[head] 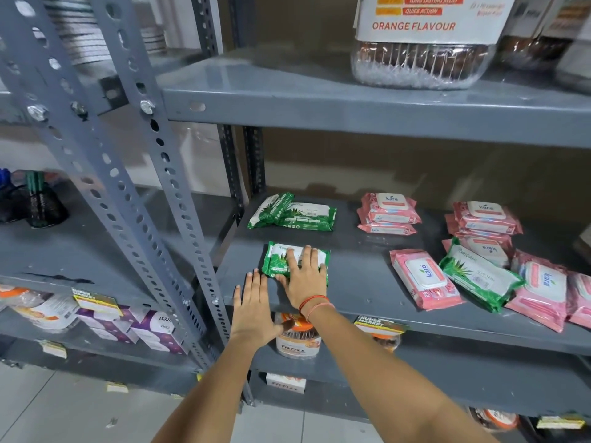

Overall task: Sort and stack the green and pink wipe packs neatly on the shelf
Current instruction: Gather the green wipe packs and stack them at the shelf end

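1. Right hand (303, 276) lay spread, palm down, on the front green pack (295, 259), near the shelf (361, 282) front edge.
2. Left hand (252, 306) lay flat, fingers together, just left of it.
3. Stray green pack (479, 276) lay well right among pink packs (425, 278), long axis diagonal; right hand nearer.

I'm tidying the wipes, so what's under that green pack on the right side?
The green pack lies tilted on pink packs: one at its left and one at its right. Behind it sits a pink stack. What lies beneath its middle is covered.
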### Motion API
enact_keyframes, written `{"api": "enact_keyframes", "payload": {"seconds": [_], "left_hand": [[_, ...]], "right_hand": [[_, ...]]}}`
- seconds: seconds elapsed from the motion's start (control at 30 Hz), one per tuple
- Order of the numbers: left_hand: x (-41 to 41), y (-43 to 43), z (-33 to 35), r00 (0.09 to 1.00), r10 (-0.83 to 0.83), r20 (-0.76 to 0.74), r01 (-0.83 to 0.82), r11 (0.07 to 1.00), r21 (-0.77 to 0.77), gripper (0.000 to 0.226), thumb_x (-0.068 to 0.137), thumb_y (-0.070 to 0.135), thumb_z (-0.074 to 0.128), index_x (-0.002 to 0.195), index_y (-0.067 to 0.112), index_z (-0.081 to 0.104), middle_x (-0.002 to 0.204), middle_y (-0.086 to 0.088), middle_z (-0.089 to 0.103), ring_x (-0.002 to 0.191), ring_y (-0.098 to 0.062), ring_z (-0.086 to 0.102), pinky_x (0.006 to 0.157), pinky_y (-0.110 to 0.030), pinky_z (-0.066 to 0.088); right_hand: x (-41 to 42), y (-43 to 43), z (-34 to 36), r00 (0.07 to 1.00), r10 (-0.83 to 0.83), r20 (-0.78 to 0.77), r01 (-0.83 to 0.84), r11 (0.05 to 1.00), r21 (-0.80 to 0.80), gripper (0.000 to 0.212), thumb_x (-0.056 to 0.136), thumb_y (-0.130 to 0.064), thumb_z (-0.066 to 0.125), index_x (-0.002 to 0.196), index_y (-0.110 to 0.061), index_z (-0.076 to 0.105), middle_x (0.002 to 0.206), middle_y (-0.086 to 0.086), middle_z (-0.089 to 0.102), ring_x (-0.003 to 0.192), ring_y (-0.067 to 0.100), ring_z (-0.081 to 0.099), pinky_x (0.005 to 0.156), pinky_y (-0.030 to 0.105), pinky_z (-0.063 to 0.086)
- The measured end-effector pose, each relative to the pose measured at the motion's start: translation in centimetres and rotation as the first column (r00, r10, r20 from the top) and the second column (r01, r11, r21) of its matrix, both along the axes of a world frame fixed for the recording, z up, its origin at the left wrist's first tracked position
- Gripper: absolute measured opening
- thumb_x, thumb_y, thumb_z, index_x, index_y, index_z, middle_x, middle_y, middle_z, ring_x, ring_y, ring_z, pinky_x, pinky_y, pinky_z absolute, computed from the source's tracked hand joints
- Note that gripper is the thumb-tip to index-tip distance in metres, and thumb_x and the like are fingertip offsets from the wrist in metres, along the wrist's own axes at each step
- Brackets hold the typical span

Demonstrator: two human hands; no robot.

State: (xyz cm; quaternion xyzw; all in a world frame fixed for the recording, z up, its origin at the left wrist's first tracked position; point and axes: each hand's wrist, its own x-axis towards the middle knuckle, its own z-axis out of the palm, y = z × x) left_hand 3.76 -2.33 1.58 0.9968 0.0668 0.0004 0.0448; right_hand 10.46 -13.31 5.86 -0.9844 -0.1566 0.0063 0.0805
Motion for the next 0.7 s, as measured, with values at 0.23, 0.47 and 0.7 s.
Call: {"api": "enact_keyframes", "payload": {"seconds": [0.23,0.47,0.7], "left_hand": [[0.0,0.2,0.0,1.000,-0.011,-0.011,0.011,1.000,-0.010,0.118,0.072,0.074,0.049,0.144,0.003,-0.011,0.157,-0.013,-0.012,0.142,-0.025,-0.016,0.113,-0.045,-0.009],[-0.1,0.2,0.5,0.999,-0.022,-0.024,0.021,1.000,-0.016,0.118,0.071,0.075,0.049,0.145,0.005,-0.010,0.157,-0.012,-0.012,0.142,-0.024,-0.016,0.114,-0.045,-0.008],[-0.2,0.4,0.1,0.999,-0.033,-0.001,0.033,0.999,-0.001,0.115,0.071,0.086,0.026,0.146,0.004,-0.005,0.157,-0.013,-0.006,0.144,-0.024,-0.011,0.115,-0.047,-0.004]], "right_hand": [[0.4,-2.6,0.8,0.995,0.082,0.063,-0.086,0.994,0.062,0.077,0.092,-0.057,0.040,0.150,-0.014,0.014,0.154,0.017,0.021,0.141,0.033,0.021,0.109,0.048,0.028],[1.2,-7.7,2.1,0.982,0.041,0.184,-0.057,0.995,0.080,0.061,0.095,-0.049,0.041,0.140,-0.009,0.036,0.135,0.013,0.043,0.125,0.030,0.038,0.099,0.043,0.036],[3.0,-17.0,4.0,0.959,-0.202,0.199,0.188,0.978,0.087,0.046,0.092,-0.040,0.051,0.123,-0.006,0.050,0.124,0.016,0.051,0.116,0.034,0.044,0.093,0.044,0.039]]}}
